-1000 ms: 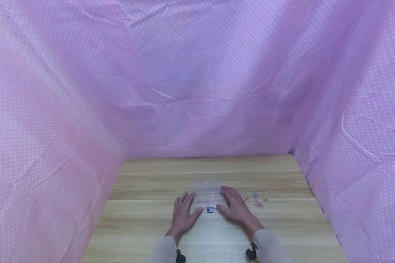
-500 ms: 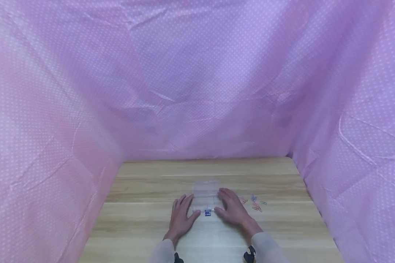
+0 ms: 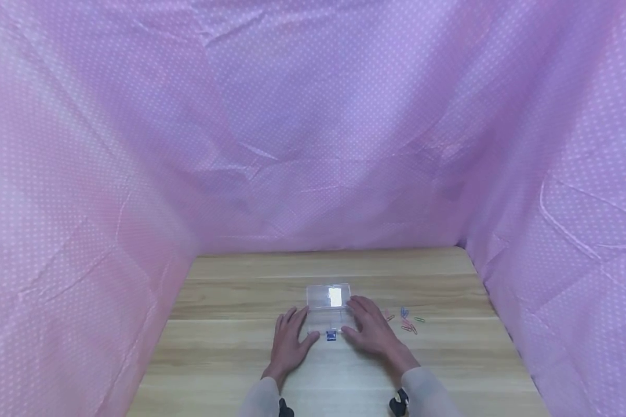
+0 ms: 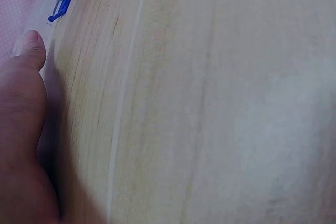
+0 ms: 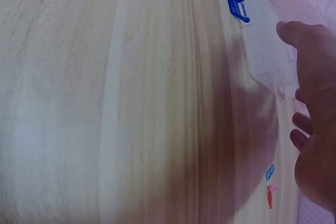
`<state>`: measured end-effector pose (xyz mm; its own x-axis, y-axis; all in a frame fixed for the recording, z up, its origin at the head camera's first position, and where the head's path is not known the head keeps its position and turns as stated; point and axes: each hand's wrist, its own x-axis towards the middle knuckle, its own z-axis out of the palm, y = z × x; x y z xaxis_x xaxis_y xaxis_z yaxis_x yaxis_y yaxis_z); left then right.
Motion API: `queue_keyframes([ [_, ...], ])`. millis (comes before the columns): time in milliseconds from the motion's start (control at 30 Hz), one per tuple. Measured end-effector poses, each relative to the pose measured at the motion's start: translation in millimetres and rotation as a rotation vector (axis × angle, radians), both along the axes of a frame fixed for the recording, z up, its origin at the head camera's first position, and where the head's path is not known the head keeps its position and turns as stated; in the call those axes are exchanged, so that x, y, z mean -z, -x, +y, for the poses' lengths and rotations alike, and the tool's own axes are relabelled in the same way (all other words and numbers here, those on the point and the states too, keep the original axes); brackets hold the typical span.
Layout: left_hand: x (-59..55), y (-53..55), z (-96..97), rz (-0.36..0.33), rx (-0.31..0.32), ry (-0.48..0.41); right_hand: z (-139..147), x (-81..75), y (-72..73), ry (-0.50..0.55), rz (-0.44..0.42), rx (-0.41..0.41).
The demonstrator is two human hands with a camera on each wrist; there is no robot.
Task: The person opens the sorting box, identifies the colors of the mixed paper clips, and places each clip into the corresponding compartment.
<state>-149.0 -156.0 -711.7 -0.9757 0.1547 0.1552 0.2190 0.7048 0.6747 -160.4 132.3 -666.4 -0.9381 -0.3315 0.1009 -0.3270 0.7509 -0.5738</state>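
A clear plastic compartment box (image 3: 323, 319) lies on the table between the two hands, its clear lid (image 3: 320, 295) tipped back on the far side. At the middle of its front edge hangs a blue latch (image 3: 331, 336), seen also in both wrist views. The left hand (image 3: 288, 341) holds the box's left end, thumb at the front corner and fingers spread along the side. Opposite it, the right hand (image 3: 371, 330) holds the right end, thumb at the front edge and index finger near the hinge. Lower fingers of the right hand hang loosely curled beyond the box.
Several coloured paper clips (image 3: 408, 325) lie scattered right of the right hand. The wooden table (image 3: 229, 289) is enclosed by pink dotted cloth (image 3: 328, 191) at the back and both sides. Both wrists wear dark camera mounts.
The lid's angle has shifted, and a bright reflection now shows on it. Both hands stay in place at the box's ends; the whole view sways slightly.
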Motion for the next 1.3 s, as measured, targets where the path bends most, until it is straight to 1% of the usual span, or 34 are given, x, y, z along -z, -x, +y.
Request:
queue_keyframes([
  [133,-1.3,-0.2,0.2,-0.013,-0.002,0.0,0,-3.5,-0.7,-0.019,0.039,-0.01],
  [233,-0.7,-0.8,-1.2,-0.032,-0.004,-0.004,0,-5.5,-2.2,-0.02,0.029,-0.013],
  [333,1.6,-1.5,-2.7,-0.013,-0.007,0.001,1,-5.9,-4.4,-0.031,0.017,-0.014],
  [500,4.6,-0.6,-1.7,0.026,-0.016,0.014,7,-7.2,-7.2,-0.064,0.021,-0.015],
  [667,4.9,0.6,0.9,0.03,-0.017,0.006,16,-9.9,-8.9,-0.078,0.029,-0.019],
  [800,4.8,0.7,2.2,0.03,-0.01,-0.001,24,-8.9,-12.5,-0.091,0.057,-0.015],
  [933,4.1,1.0,2.8,0.01,-0.005,-0.005,33,-7.5,-18.5,-0.076,0.103,0.007],
  [1067,2.9,1.1,2.9,0.01,-0.005,0.005,43,-5.2,-23.7,-0.068,0.147,0.048],
  [1200,2.7,0.7,1.9,0.026,-0.013,0.016,51,-4.1,-27.7,-0.055,0.151,0.103],
  [1300,3.9,-0.4,0.9,0.021,-0.02,0.003,58,-6.0,-30.0,-0.039,0.14,0.137],
])
